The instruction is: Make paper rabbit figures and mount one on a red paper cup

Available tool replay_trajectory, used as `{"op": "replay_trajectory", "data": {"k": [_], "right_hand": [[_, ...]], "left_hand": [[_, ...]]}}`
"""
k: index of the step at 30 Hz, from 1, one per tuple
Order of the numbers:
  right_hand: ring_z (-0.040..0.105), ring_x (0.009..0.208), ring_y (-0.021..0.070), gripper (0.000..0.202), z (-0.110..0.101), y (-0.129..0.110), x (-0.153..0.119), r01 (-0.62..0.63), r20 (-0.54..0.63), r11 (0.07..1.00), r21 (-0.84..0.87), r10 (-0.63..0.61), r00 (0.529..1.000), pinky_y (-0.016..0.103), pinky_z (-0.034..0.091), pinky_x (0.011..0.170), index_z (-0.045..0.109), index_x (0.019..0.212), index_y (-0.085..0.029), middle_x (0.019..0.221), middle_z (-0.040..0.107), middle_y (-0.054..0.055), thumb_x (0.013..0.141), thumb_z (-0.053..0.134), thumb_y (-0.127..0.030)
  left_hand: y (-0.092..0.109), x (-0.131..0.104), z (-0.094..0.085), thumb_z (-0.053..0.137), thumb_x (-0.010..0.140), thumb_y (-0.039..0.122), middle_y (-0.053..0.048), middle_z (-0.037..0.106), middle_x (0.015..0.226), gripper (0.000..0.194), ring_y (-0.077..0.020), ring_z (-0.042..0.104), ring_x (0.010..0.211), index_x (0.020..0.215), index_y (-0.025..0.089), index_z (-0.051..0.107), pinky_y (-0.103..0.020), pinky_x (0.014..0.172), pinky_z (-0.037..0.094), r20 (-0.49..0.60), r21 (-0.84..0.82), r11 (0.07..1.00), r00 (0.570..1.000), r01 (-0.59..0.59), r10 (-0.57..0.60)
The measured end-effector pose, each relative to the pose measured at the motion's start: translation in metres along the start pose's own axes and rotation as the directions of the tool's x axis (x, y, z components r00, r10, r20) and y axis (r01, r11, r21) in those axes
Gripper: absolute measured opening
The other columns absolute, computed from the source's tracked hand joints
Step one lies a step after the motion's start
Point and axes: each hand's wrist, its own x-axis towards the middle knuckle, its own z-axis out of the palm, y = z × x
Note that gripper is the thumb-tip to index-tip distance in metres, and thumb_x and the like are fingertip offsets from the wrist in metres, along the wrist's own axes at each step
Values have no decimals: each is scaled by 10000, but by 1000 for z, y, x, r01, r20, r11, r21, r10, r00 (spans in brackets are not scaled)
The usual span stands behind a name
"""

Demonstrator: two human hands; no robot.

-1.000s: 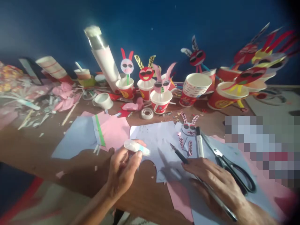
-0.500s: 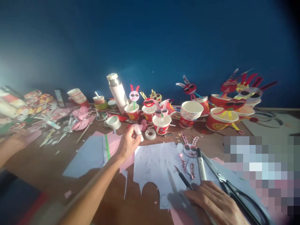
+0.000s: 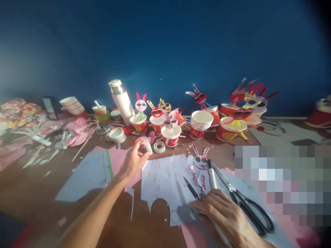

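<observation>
My left hand (image 3: 133, 160) is closed around a small whitish bottle-like thing (image 3: 148, 147), pinched above the far edge of the papers. Its exact kind I cannot make out. My right hand (image 3: 224, 215) is closed over a dark-tipped pen (image 3: 191, 188), which points away from me above a white sheet (image 3: 160, 179). Just beyond those fingers lies a marker (image 3: 212, 175) with a black cap. Black-handled scissors (image 3: 248, 203) rest to its right. A paper rabbit face (image 3: 201, 162) and patterned paper ears (image 3: 203, 182) lie past the pen tip.
A tape roll (image 3: 159, 147), a mug (image 3: 117, 135) and a tilted white flask (image 3: 122, 105) stand behind. Paper cups with paper faces (image 3: 231, 129) line the wall beside stacked cups (image 3: 201, 124). Paper scraps (image 3: 41, 137) clutter the left. A blue-grey sheet (image 3: 80, 179) lies nearby.
The view has swung slightly right, so things sit further left. My left hand has turned the small whitish thing a little. The other person's arm at far left has mostly left view.
</observation>
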Motion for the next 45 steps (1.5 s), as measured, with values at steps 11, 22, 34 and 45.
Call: {"op": "replay_trajectory", "data": {"k": [11,22,34,45], "right_hand": [[571,952,250,392,12,9,-6,-241,6,926,-291,254,967,504,298,934,490,1218,-159,1008,642,93,834,525,-228],[362,1241,384,641,10,18,-12,-258,59,844,-470,322,945,641,169,1014,477,1282,-143,1274,553,161,788,560,-543],[504,1115,273,268,2,10,-6,-218,21,914,-341,240,971,550,184,1016,575,1093,-191,1122,647,85,871,510,-326],[527,1075,251,217,8,-19,42,196,252,889,-415,-95,963,552,203,1057,618,949,-223,976,672,64,863,450,-117]], "left_hand": [[10,0,-22,564,777,222,-32,643,825,231,-163,605,714,1000,170,599,-261,614,478,-171,242,935,937,-258,303],[9,-2,-19,523,791,223,-24,670,850,146,-124,571,629,869,172,636,-237,613,456,-73,288,915,946,-283,316],[46,-26,-22,534,785,133,-22,654,789,103,-131,586,657,808,163,630,-258,679,474,-209,254,862,846,-438,491],[163,-131,-4,580,792,268,8,574,1282,386,-269,491,1213,1163,376,569,-456,1062,307,507,-304,740,556,-600,659]]}}
